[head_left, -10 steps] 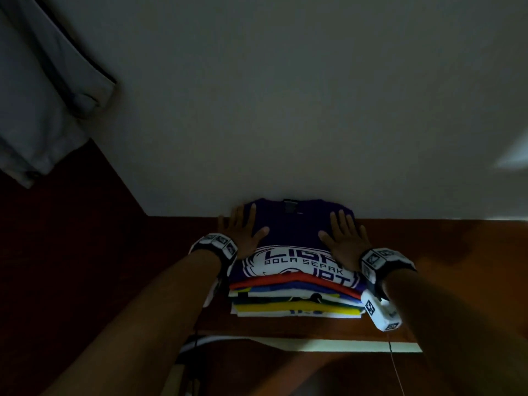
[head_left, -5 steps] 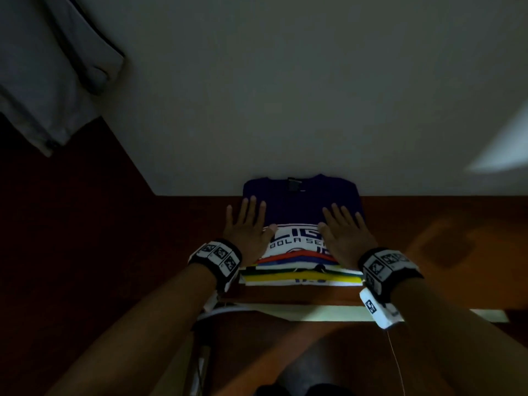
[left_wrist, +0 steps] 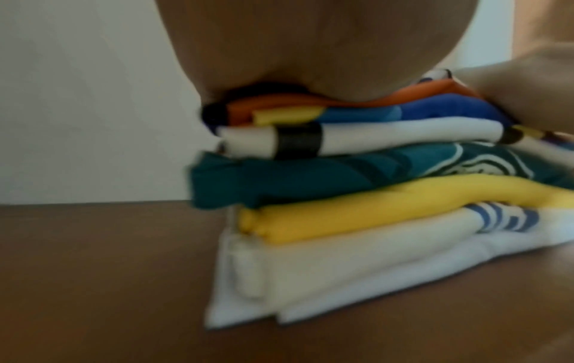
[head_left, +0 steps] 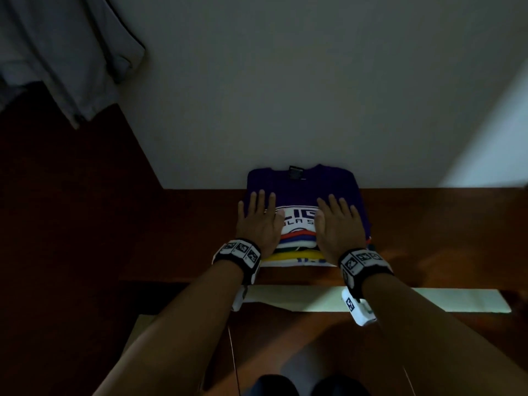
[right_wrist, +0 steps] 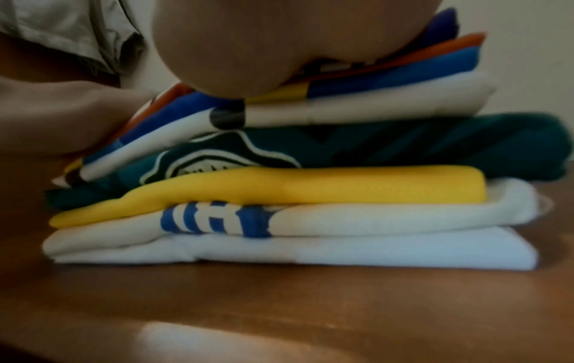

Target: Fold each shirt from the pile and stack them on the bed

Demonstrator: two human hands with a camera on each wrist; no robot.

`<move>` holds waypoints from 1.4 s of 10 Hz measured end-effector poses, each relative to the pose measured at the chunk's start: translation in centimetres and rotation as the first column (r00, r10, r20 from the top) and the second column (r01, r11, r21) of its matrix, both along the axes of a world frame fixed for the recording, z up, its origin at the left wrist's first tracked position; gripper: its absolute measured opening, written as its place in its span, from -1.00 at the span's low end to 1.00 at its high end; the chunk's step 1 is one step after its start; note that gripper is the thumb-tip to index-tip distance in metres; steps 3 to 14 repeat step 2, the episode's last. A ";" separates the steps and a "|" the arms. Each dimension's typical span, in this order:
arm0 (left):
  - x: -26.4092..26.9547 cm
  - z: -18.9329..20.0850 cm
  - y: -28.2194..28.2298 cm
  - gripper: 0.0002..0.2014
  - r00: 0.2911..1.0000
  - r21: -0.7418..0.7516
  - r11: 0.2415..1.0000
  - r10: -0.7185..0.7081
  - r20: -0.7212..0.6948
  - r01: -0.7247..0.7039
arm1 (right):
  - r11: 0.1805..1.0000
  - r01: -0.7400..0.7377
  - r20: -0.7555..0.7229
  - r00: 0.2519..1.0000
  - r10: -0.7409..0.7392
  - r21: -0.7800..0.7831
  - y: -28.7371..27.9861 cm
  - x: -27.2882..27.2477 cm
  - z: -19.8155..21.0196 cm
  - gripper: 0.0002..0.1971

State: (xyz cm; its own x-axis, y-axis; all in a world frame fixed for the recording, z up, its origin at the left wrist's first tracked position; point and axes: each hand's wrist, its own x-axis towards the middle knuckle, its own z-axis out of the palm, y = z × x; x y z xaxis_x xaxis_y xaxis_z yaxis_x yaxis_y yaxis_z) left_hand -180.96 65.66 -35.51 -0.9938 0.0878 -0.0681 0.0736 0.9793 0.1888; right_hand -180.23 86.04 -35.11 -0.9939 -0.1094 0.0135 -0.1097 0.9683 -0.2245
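A stack of several folded shirts [head_left: 297,254] sits on a brown wooden surface [head_left: 428,238] against a white wall. On top lies a dark purple shirt [head_left: 300,187] with a white print. My left hand [head_left: 258,221] lies flat on its left side, fingers straight. My right hand [head_left: 338,224] lies flat on its right side. The wrist views show the stack's edge from the side: orange, blue, white, teal [left_wrist: 279,181], yellow [right_wrist: 310,189] and white [right_wrist: 403,248] layers, with each palm's heel [left_wrist: 310,61] pressing on top.
Pale grey cloth [head_left: 65,52] hangs at the top left. The white wall [head_left: 314,95] stands right behind the stack. A pale strip [head_left: 428,300] runs below the surface's front edge. Bare brown wood lies on both sides of the stack.
Both hands slid inward across the top shirt, toward each other. The view moved closer and tilted, so the stack sits higher in the frame.
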 end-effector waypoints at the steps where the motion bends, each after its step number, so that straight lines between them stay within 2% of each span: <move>1: 0.2 0.1 -1.3 -0.38 0.999 -0.031 0.999 0.025 0.032 -0.024 | 0.999 0.036 0.013 0.999 -0.036 -0.001 0.3 0.0 0.1 -0.30; 2: 0.2 1.9 -3.0 -0.38 0.997 -0.094 0.994 0.058 0.050 -0.053 | 0.994 0.108 0.046 0.993 -0.109 0.004 1.1 0.1 2.2 -0.38; 14: 0.2 1.9 -3.0 -0.38 0.997 -0.094 0.994 0.058 0.050 -0.053 | 0.994 0.108 0.046 0.993 -0.109 0.004 1.1 0.1 2.2 -0.38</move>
